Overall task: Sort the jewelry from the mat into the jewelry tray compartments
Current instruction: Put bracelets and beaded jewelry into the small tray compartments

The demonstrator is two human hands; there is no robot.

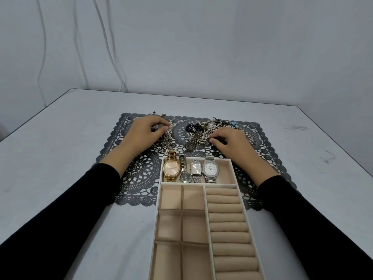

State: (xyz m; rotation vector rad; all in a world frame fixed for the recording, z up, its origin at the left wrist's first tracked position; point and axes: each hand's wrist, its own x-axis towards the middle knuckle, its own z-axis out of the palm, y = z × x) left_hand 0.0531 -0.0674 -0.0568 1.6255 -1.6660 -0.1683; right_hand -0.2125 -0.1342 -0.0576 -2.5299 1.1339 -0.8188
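A beige jewelry tray point(159, 205) stands in front of me, its far end lying on a dark lace mat point(139, 176). Its far compartment holds several watches point(191, 170); the square compartments and the ring rolls point(228, 217) hold nothing. My left hand point(141, 134) pinches a silver chain-link piece point(166, 141) at the mat's left. At the mat's centre my right hand point(230, 140) has its curled fingertips in a tangled heap of necklaces and beads point(201, 130); what they pinch is hidden.
Loose rings point(252, 136) lie on the mat right of the heap, and small pieces point(154, 113) sit at its far left edge. The grey table point(60, 158) ends at a wall behind, with edges at left and right.
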